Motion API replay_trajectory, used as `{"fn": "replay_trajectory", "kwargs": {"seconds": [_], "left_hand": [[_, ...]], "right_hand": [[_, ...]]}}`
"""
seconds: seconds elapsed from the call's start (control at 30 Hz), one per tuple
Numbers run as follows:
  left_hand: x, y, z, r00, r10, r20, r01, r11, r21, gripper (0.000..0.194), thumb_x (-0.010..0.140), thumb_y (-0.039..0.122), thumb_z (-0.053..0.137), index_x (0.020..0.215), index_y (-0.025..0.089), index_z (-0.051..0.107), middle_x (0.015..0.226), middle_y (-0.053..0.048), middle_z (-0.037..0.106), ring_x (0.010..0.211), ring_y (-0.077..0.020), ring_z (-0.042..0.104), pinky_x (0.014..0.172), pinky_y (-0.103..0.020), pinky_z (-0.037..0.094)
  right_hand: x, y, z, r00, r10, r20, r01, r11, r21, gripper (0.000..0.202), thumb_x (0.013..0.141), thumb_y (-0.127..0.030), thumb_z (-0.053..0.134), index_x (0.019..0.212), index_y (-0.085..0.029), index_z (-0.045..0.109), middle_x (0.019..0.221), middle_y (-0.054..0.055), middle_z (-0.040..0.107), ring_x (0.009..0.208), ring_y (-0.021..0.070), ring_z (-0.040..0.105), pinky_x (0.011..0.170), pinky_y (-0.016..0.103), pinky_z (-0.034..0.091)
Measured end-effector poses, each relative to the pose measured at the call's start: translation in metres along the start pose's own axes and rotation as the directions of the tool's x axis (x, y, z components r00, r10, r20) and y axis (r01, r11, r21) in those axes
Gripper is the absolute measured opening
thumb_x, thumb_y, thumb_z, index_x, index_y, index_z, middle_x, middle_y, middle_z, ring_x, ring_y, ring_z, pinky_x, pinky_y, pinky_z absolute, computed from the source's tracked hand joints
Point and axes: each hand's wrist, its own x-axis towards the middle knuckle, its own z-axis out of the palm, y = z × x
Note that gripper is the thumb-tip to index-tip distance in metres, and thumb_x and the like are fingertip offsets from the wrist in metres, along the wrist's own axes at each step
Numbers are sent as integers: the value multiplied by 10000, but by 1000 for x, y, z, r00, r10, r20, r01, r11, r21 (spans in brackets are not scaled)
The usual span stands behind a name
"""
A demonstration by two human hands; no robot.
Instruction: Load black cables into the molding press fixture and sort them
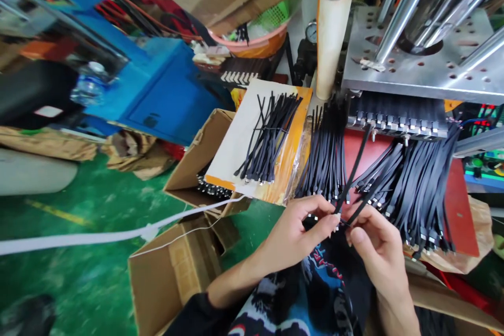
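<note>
Black flat cables with small metal-tipped plugs lie about both hands. My left hand (305, 233) is closed, thumb and fingers pinching a black flat cable (356, 165) near its lower end; that cable slants up toward the machine. Close beside it, my right hand (378, 244) is also closed, its fingertips pinching a second black strip (370, 197) that runs up to the right. Whether the two strips join between the fingertips cannot be made out. Just beyond my hands lie a loose cable bunch (325, 157) and a larger cable pile (421, 189) on a red board (462, 210).
A tied cable bundle (271, 139) rests on a white and orange board (236, 152) at left. Open cardboard boxes (157, 278) stand below it. A metal press (417, 73) with a row of plugs in its fixture (397, 121) rises ahead. A blue machine (165, 89) stands further left.
</note>
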Motion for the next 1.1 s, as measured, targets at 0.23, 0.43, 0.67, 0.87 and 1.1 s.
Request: {"fn": "replay_trajectory", "kwargs": {"seconds": [0.23, 0.43, 0.67, 0.87, 1.1], "left_hand": [[3, 3, 4, 999, 45, 12, -46, 996, 71, 184, 1009, 302, 669, 871, 181, 669, 835, -5, 683, 781, -140, 611, 756, -253, 473], [3, 4, 9, 998, 57, 18, -57, 998, 28, 191, 1013, 279, 676, 851, 178, 685, 825, -9, 709, 770, -143, 638, 749, -255, 486], [-1, 3, 9, 996, 91, 22, -91, 996, 23, 141, 1003, 229, 692, 870, 182, 691, 825, -3, 697, 762, -130, 636, 737, -244, 484], [-2, 4, 8, 994, 107, 25, -108, 993, 42, 127, 998, 221, 703, 878, 183, 686, 818, 6, 697, 755, -120, 638, 735, -229, 487], [-3, 4, 9, 996, 93, 13, -93, 994, 64, 219, 1019, 332, 686, 858, 184, 699, 801, -21, 716, 726, -145, 643, 724, -263, 509]], "right_hand": [[7, -10, 4, 994, 60, -93, -51, 994, 95, 237, 1040, -267, 686, 811, -224, 642, 691, -49, 544, 591, 97, 434, 529, 232, 334], [-5, -4, 7, 985, 100, -141, -77, 983, 165, 192, 1024, -262, 707, 842, -228, 659, 737, -28, 580, 624, 115, 478, 550, 249, 339], [-17, 10, 14, 971, 158, -180, -102, 952, 288, 162, 1021, -273, 708, 869, -235, 665, 784, -9, 635, 662, 133, 523, 592, 256, 389], [-23, 15, 17, 961, 181, -209, -108, 942, 318, 176, 1020, -301, 706, 863, -232, 665, 776, -4, 617, 645, 134, 505, 584, 256, 399], [-23, 15, 24, 946, 164, -280, -75, 949, 306, 233, 1022, -351, 696, 832, -224, 649, 763, 3, 602, 620, 130, 480, 550, 257, 383]]}}
